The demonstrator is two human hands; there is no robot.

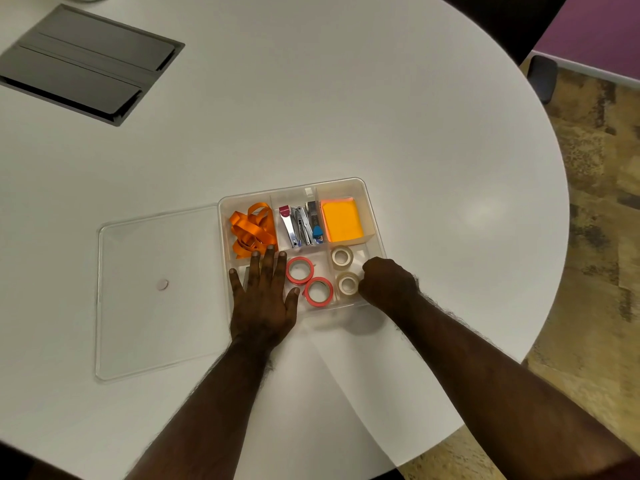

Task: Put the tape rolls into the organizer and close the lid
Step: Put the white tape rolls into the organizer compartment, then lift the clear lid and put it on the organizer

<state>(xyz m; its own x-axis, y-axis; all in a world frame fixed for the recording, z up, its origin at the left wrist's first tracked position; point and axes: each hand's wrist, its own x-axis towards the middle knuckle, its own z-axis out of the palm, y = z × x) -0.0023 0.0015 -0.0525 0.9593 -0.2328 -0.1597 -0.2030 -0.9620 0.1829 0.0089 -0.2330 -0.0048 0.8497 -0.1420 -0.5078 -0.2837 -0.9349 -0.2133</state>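
Observation:
The clear plastic organizer (360, 183) sits open on the white table. Its front middle compartment holds two red tape rolls (300, 270) (319, 292). The front right compartment holds two whitish tape rolls (342, 256) (348, 283). My left hand (263, 299) lies flat, fingers spread, over the organizer's front left part. My right hand (386, 284) is curled at the organizer's right front edge, its fingertips against the nearer whitish roll; whether it grips the roll is hidden. The clear lid (156, 292) lies flat on the table, left of the organizer.
The back compartments hold orange ribbon (252, 228), staplers (301, 225) and an orange sticky-note pad (342, 220). A grey cable hatch (86, 64) is set into the table at the far left. The table's round edge runs close on the right, with patterned floor beyond.

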